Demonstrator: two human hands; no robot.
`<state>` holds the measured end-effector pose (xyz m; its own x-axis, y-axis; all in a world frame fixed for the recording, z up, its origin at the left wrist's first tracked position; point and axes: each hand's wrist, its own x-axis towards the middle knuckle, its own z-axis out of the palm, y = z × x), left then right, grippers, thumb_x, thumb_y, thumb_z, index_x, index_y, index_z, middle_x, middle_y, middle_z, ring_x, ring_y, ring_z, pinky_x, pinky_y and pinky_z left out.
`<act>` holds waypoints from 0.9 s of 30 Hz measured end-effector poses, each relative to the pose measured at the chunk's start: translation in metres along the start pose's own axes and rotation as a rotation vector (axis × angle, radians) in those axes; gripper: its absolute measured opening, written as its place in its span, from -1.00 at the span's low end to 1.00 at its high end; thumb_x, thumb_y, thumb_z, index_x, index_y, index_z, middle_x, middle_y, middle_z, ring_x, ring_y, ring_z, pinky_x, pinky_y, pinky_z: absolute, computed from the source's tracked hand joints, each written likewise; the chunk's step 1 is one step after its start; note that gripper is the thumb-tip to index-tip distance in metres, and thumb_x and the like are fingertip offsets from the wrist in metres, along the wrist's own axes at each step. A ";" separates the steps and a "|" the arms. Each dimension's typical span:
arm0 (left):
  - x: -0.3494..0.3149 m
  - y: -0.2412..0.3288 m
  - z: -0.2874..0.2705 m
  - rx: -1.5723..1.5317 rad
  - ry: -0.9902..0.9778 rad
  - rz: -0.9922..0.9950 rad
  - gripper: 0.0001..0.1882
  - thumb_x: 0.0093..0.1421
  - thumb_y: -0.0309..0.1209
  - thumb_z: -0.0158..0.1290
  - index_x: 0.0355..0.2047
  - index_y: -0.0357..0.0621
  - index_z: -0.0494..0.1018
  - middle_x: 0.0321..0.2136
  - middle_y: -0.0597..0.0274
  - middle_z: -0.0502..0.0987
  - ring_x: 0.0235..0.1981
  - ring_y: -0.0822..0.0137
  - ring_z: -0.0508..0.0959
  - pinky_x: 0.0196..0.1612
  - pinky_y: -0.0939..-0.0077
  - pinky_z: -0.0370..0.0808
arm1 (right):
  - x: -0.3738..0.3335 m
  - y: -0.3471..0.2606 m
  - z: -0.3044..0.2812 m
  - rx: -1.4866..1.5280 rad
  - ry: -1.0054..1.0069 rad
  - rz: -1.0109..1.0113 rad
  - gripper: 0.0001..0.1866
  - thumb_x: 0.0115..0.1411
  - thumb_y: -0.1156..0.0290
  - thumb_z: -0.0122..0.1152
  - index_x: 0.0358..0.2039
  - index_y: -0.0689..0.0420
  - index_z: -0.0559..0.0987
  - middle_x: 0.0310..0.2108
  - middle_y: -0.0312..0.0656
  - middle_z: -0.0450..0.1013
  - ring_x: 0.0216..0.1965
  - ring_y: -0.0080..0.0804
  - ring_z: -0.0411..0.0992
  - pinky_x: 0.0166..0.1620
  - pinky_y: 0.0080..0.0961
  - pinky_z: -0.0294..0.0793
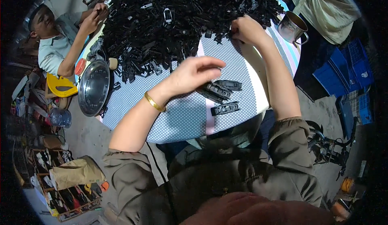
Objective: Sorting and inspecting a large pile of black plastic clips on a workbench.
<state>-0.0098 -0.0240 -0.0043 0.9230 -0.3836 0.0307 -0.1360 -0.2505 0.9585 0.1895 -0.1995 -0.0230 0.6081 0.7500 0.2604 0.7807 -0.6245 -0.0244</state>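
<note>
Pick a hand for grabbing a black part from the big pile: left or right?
Probably right: the right hand is at the edge of the pile, fingers bent down, while the left hand is beside the few black parts lying apart on the cloth.

We see passing room over the dotted cloth (178, 124), between the small black cluster (220, 91) and our right forearm (279, 77). Far side: heap of black parts (157, 22) blocks us. Left hand (196, 73) sits just beside the cluster; metal basin (95, 89) bounds left, steel mug (289, 28) right.
</note>
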 end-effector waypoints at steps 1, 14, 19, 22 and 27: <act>0.001 -0.002 -0.002 -0.031 0.094 -0.031 -0.70 0.14 -0.45 -0.04 -0.11 -0.28 0.37 -0.21 0.21 0.47 -0.17 0.46 0.44 -0.11 0.61 0.38 | -0.001 -0.001 -0.004 0.006 -0.033 -0.005 -0.78 -0.24 0.45 0.26 -0.48 0.15 0.56 -0.43 -0.12 0.45 -0.40 -0.16 0.38 -0.21 -0.35 0.36; 0.006 -0.016 -0.014 -0.675 0.417 0.079 -0.74 0.22 -0.41 -0.15 -0.12 -0.30 0.31 -0.29 0.18 0.43 -0.30 0.44 0.48 -0.23 0.64 0.46 | -0.005 -0.093 -0.023 1.051 0.228 -0.168 -0.84 0.01 0.37 0.21 -0.44 0.20 0.56 -0.37 -0.26 0.43 -0.38 -0.59 0.38 -0.37 -0.69 0.36; 0.009 -0.018 -0.010 -0.444 0.509 0.011 -0.67 0.14 -0.42 -0.02 -0.10 -0.33 0.32 -0.49 0.31 0.44 -0.52 0.58 0.42 -0.45 0.76 0.41 | 0.016 -0.050 -0.020 0.922 0.386 0.186 -0.75 0.06 0.28 0.17 -0.30 0.17 0.55 -0.47 -0.34 0.48 -0.48 -0.67 0.38 -0.43 -0.72 0.35; 0.008 -0.021 -0.007 -0.259 0.436 0.015 -0.60 0.14 -0.46 -0.04 -0.01 -0.32 0.27 -0.49 0.35 0.41 -0.60 0.64 0.31 -0.52 0.82 0.29 | 0.036 -0.044 -0.015 0.687 0.521 0.125 -0.77 0.01 0.28 0.16 -0.34 0.11 0.57 -0.44 -0.15 0.51 -0.43 -0.37 0.49 -0.34 -0.51 0.44; 0.007 -0.021 0.000 -0.265 0.469 0.041 -0.60 0.13 -0.48 -0.04 0.00 -0.29 0.24 -0.48 0.31 0.43 -0.62 0.64 0.35 -0.59 0.82 0.31 | 0.077 -0.072 -0.013 0.139 0.392 0.041 -0.74 -0.04 0.21 0.17 -0.40 0.10 0.56 -0.45 -0.10 0.48 -0.37 -0.16 0.46 -0.30 -0.28 0.43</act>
<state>-0.0001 -0.0212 -0.0245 0.9887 0.0652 0.1352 -0.1362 0.0121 0.9906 0.1781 -0.0989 0.0113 0.5588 0.5688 0.6034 0.7856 -0.5962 -0.1656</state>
